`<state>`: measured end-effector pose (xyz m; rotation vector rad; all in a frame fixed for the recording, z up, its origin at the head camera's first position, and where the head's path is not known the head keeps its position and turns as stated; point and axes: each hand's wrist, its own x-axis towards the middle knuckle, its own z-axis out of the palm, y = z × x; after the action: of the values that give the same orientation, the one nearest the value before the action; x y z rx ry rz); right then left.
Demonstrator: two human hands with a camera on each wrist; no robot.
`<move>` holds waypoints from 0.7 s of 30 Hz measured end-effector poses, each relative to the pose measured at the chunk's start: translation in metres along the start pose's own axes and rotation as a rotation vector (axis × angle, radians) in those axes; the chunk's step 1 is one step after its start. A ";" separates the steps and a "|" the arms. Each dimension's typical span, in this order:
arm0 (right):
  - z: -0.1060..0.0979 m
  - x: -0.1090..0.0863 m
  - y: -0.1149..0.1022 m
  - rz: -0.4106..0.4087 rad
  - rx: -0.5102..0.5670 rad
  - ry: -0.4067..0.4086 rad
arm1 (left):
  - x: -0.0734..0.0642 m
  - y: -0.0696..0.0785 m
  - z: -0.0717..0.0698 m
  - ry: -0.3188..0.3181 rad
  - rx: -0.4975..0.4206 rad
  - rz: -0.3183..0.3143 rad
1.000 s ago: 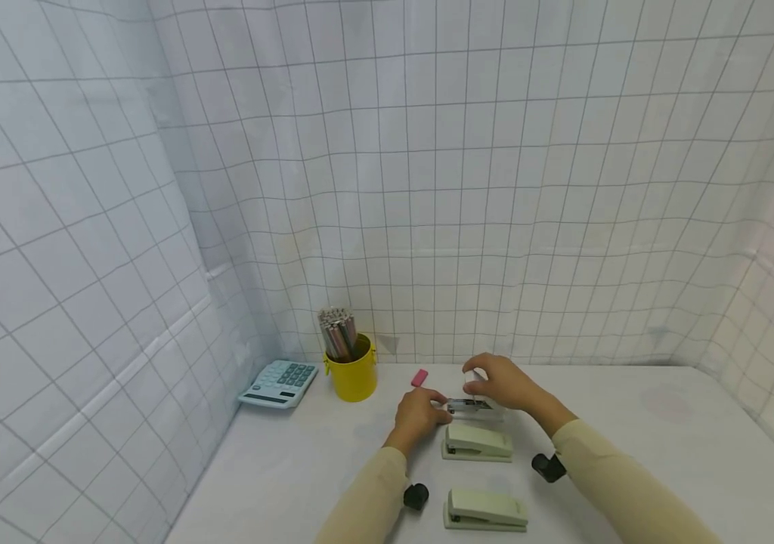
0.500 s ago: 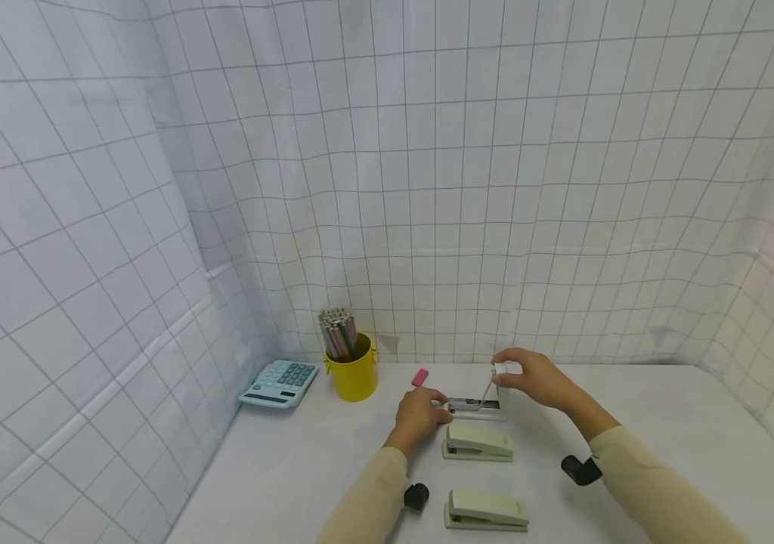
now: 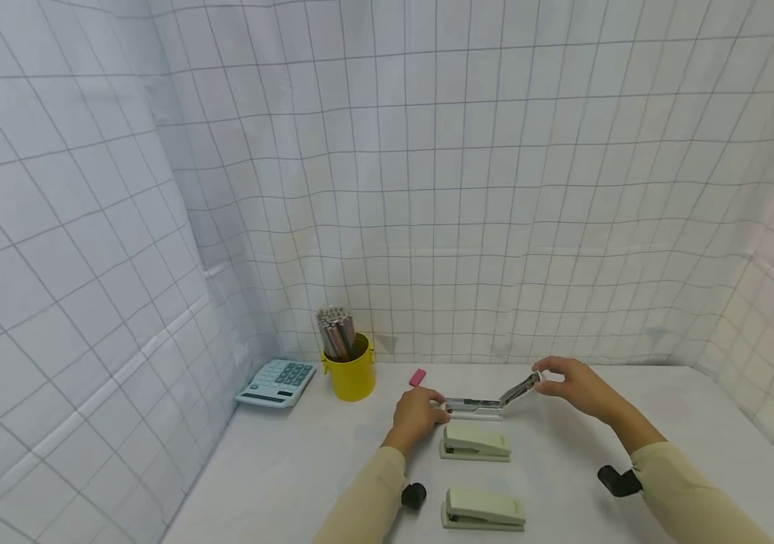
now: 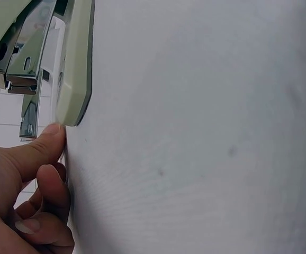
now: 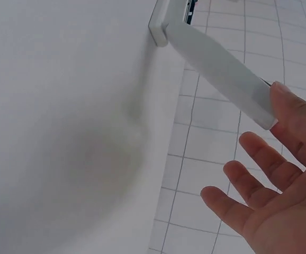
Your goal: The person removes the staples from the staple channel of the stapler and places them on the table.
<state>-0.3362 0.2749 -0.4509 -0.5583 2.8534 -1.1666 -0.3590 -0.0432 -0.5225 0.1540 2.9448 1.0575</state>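
Note:
A white stapler lies opened out on the table, its base (image 3: 475, 415) flat and its top cover (image 3: 519, 388) swung back, slanting up to the right. My left hand (image 3: 414, 415) holds the left end of the base between thumb and fingers; in the left wrist view a green stapler (image 4: 79, 63) partly hides that spot. My right hand (image 3: 577, 389) pinches the free end of the cover between thumb and index finger. In the right wrist view the other fingers (image 5: 248, 185) are spread apart below the cover. The metal staple channel shows along the base.
Nearer to me lie two pale green staplers, one (image 3: 475, 442) just in front of the white one, another (image 3: 484, 510) closer. A pink eraser (image 3: 417, 377), a yellow bucket (image 3: 351, 381) of pencils (image 3: 337, 336) and a blue calculator (image 3: 277, 384) stand toward the back left. A gridded curtain wall encloses the table.
My right hand has moved right and swung the white stapler's cover from upright over the base to far back. A thin strip between cover and base is out of sight now. My left hand stays put.

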 end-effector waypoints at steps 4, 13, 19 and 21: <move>-0.001 -0.006 0.013 0.030 0.006 -0.024 | 0.001 -0.001 0.001 -0.004 -0.001 -0.008; -0.001 -0.011 0.027 0.083 -0.032 -0.069 | 0.001 0.001 -0.002 -0.012 -0.007 -0.028; 0.002 -0.013 0.032 0.123 -0.005 -0.082 | 0.000 0.001 -0.001 -0.005 -0.010 -0.016; 0.001 -0.014 0.032 0.121 -0.002 -0.081 | -0.001 0.001 -0.001 -0.005 -0.010 -0.013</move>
<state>-0.3334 0.2993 -0.4752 -0.4167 2.7773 -1.0962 -0.3579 -0.0435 -0.5212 0.1370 2.9311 1.0689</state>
